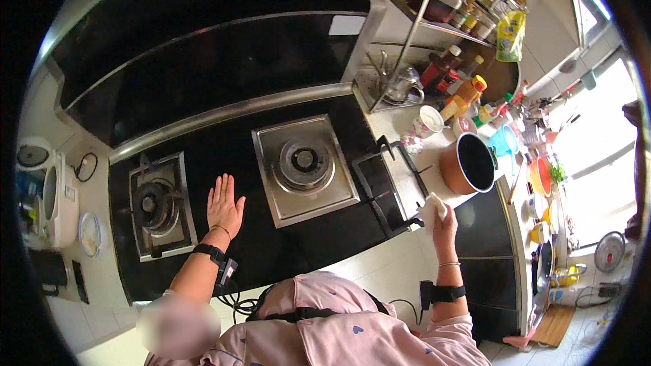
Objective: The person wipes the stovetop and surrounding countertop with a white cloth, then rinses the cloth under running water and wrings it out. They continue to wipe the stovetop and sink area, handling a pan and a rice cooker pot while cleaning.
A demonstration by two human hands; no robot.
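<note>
My left hand (225, 207) lies palm down, fingers together, over the black glass cooktop (229, 259) between the two burners. In my right hand (445, 223) is a white cloth (434, 209), at the cooktop's right side. Beside it, a square black pan support (379, 198) rests partly on the cooktop's right edge and partly on the counter. The right burner (304, 161) sits uncovered in its steel drip tray (285, 208). The left burner (149, 204) has its pan support in place. A brown pot with a dark inside (452, 168) stands on the counter, just beyond the cloth.
A floral cup (424, 123), sauce bottles (465, 96) and a steel pitcher (404, 84) crowd the back right corner under a metal rack (432, 0). At left are a rice cooker (65, 203) and a bowl (90, 234). Cables hang near the cooktop's front edge.
</note>
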